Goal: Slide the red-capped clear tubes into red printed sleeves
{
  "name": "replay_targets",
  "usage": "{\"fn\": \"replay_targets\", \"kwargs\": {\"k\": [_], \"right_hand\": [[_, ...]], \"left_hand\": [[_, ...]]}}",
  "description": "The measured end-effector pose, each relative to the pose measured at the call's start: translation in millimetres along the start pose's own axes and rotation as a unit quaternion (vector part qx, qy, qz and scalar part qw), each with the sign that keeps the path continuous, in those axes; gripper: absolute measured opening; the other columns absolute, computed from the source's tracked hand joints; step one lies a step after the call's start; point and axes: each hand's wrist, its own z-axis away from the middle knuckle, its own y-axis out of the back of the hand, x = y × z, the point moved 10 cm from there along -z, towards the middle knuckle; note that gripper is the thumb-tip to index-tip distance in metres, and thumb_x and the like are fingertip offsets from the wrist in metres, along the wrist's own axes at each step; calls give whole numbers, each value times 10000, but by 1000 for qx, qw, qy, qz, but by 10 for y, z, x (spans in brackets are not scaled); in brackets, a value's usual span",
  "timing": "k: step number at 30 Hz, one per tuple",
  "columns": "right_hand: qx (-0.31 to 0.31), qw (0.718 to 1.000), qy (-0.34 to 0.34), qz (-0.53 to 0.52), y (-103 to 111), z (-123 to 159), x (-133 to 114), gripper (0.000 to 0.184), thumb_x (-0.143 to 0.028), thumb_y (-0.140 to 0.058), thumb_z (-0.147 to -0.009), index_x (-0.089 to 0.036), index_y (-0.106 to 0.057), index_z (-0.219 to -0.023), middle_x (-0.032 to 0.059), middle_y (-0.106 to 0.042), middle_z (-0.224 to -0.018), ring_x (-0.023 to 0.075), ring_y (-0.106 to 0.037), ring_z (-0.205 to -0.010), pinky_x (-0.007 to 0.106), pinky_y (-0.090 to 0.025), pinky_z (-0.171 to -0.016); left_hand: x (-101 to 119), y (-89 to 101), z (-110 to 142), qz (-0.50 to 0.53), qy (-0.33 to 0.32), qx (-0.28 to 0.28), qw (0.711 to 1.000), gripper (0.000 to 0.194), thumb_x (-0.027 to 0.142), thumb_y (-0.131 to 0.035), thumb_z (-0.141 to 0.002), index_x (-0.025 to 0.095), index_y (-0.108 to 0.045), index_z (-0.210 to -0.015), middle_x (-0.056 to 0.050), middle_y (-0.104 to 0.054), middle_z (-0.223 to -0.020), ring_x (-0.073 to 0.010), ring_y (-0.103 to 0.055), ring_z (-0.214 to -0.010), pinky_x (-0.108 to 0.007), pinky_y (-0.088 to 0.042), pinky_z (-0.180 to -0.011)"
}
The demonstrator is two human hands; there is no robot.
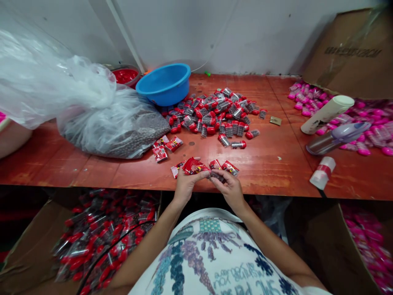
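At the near edge of the red-brown table point(276, 164), my left hand point(185, 185) pinches a red printed packet point(194, 166). My right hand point(229, 188) is closed on a small dark tube-shaped container point(216, 176), which touches the packet. Two more red packets point(225, 166) lie just beyond my fingers, and a few others point(166, 147) lie to the left. A heap of clear tubes with red caps point(215, 114) covers the middle of the table.
A big clear plastic bag of small dark beads point(123, 131) sits at the left, with a blue bowl point(164, 84) behind it. Pink-capped tubes point(353, 119), a white bottle point(327, 114) and a tape roll point(322, 173) are at the right. A box of red-capped tubes point(101, 233) stands below the table.
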Motion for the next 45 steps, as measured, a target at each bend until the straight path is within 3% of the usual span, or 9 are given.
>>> {"fn": "replay_targets", "kwargs": {"k": [8,14,17,26,31,35,38,43,45], "right_hand": [[17,993,-54,-99,-47,38,120,273,-371,-604,-846,-219,-649,-1068,34,-701,-939,174,-653,-819,303,-532,-752],[39,999,-2,-16,-14,66,53,294,-340,-601,-852,-239,-626,-1126,61,-687,-1046,204,-653,-928,356,-524,-845],[44,997,-24,-64,-14,39,105,271,-350,-577,-862,-229,-625,-1100,53,-690,-1025,193,-660,-899,336,-540,-806],[43,976,-83,-196,-91,-51,230,219,-337,-624,-820,-212,-595,-998,25,-701,-913,164,-666,-816,280,-543,-713],[41,993,-23,-105,-56,-34,124,223,-332,-635,-818,-218,-625,-1010,43,-699,-964,190,-661,-889,341,-530,-818],[49,998,17,-30,-39,-8,37,225,-326,-632,-824,-220,-630,-1022,47,-702,-962,187,-661,-868,331,-526,-797],[42,995,-17,-87,-64,-10,82,215,-336,-625,-828,-218,-614,-1007,36,-703,-940,176,-663,-846,308,-535,-757],[29,982,-93,-164,-114,-7,184,245,-397,-597,-836,-208,-593,-992,18,-693,-855,140,-636,-667,219,-494,-514],[42,984,-78,-157,-92,-7,170,240,-389,-603,-831,-211,-591,-992,19,-688,-872,146,-643,-703,237,-517,-568]], "left_hand": [[-111,-130,12,46,99,-67,992,697,118,-830,-520,185,-606,-1176,-47,-726,-887,-174,-672,-773,-296,-502,-786],[-19,-107,-1,-5,20,-20,1000,329,147,-824,-530,134,-695,-833,-5,-695,-709,-149,-634,-644,-280,-503,-723],[-38,-158,11,-3,13,-31,999,229,152,-817,-539,130,-687,-726,-19,-703,-719,-162,-639,-660,-288,-505,-722],[-167,-142,9,49,50,-28,997,262,131,-813,-546,119,-691,-777,-54,-714,-774,-169,-651,-711,-295,-502,-765],[-53,17,-19,54,-2,31,998,246,153,-819,-542,140,-672,-738,-7,-687,-707,-138,-630,-657,-267,-507,-726],[69,-7,13,13,-52,34,998,228,137,-806,-560,160,-673,-743,16,-672,-672,-119,-610,-642,-240,-496,-715],[85,-39,30,10,-51,32,998,196,145,-805,-565,158,-665,-701,13,-666,-659,-124,-601,-626,-243,-492,-697],[7,-118,25,49,0,-3,999,218,145,-808,-555,147,-669,-722,-1,-677,-703,-135,-612,-659,-258,-491,-711],[-14,-129,30,56,8,-3,998,229,147,-807,-557,141,-672,-742,-7,-680,-711,-139,-616,-659,-264,-494,-705]]}}
